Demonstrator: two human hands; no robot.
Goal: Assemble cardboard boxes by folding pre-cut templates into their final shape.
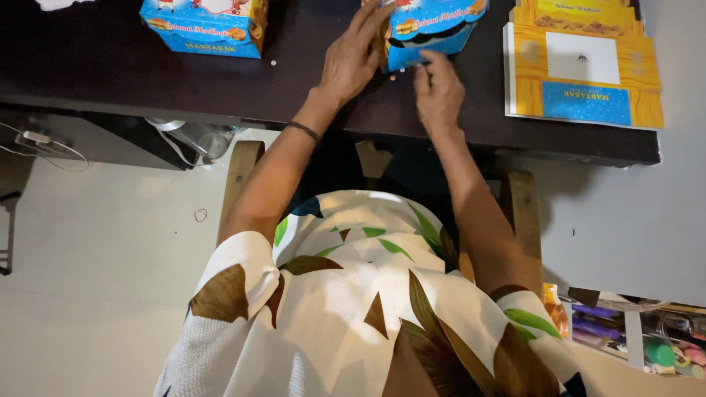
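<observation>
A blue cardboard box [434, 29] stands on the dark table [110, 66] in front of me. My left hand [353, 55] rests against the box's left side, fingers spread over its edge. My right hand [439, 88] pinches the box's lower front flap with its fingertips. Both forearms reach forward over my patterned leaf-print shirt. A thin dark band circles my left wrist.
A second blue box [206, 26] stands at the table's left. A stack of flat yellow-and-blue box blanks [581, 73] lies at the right. Small crumbs dot the tabletop. Wooden chair posts [239, 176] flank me. Cables lie on the floor at left, a cluttered bin [647, 338] at lower right.
</observation>
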